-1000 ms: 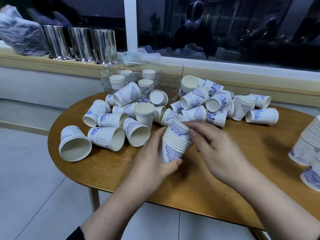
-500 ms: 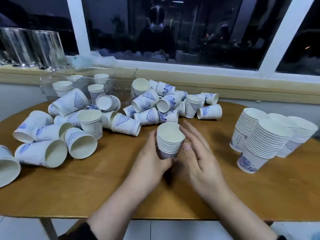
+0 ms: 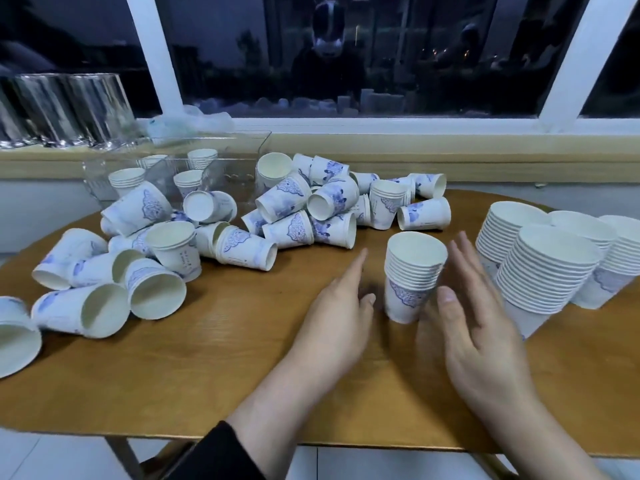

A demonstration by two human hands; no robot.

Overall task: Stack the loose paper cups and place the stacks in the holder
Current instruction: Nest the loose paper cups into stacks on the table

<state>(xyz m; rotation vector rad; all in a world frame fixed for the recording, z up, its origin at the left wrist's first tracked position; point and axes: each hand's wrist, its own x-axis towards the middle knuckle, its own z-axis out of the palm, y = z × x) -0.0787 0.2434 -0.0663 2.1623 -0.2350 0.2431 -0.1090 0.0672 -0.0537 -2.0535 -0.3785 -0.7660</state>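
left hand (image 3: pixel 334 315) flat and relaxed on the wooden table (image 3: pixel 221 372), fingers straight and together, thumb tip just beside the foot of a short stack of cups (image 3: pixel 412 276) but apart from it, holding nothing. right hand (image 3: pixel 479 327) likewise spread, fingers straight and pointing away from the body, thumb close against the stack's lower right side; cannot tell whether it touches. stack upright between the two palms, long axis vertical, mouth up, blue pattern facing the camera. to its right, just behind the right hand, three taller stacks (image 3: pixel 549 271) leaning slightly, mouths up. loose cups (image 3: pixel 304 209) heaped across the far and left part of the table, most on their sides, mouths pointing every way. clear holder (image 3: pixel 242 157) at the far edge below the window sill, with a few short stacks standing inside.
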